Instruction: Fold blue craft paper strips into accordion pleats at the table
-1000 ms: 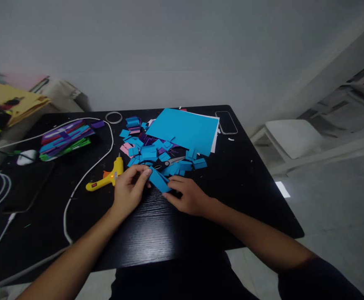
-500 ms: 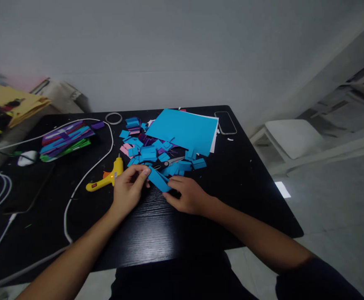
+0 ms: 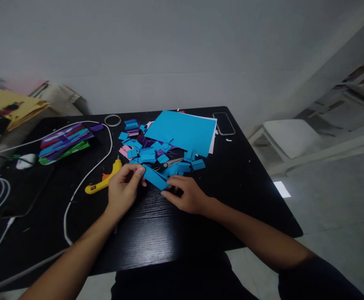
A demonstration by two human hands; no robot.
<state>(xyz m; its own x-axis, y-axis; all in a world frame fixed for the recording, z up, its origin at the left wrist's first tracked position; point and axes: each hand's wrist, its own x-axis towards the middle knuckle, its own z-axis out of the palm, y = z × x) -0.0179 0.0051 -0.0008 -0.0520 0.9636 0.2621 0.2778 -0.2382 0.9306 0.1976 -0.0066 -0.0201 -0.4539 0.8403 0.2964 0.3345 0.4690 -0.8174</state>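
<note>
My left hand (image 3: 124, 189) and my right hand (image 3: 185, 195) both pinch a folded blue paper strip (image 3: 155, 178) just above the black table (image 3: 157, 225). The left fingers close on its upper left end, the right fingers on its lower right end. Right behind the strip lies a heap of small blue, purple and pink paper pieces (image 3: 152, 152) with scissors (image 3: 169, 162) half buried in it. A large blue paper sheet (image 3: 182, 131) lies beyond the heap. A yellow glue gun (image 3: 102, 181) rests on the table just left of my left hand.
A white cable (image 3: 88, 173) curves across the table's left half. A stack of coloured paper strips (image 3: 65, 141) and a tape ring (image 3: 112, 120) lie at the back left, a phone (image 3: 223, 123) at the back right. A white stool (image 3: 290, 137) stands to the right of the table.
Both hands have stayed on the blue strip and shifted slightly left; my left thumb now covers part of the glue gun's nozzle end.
</note>
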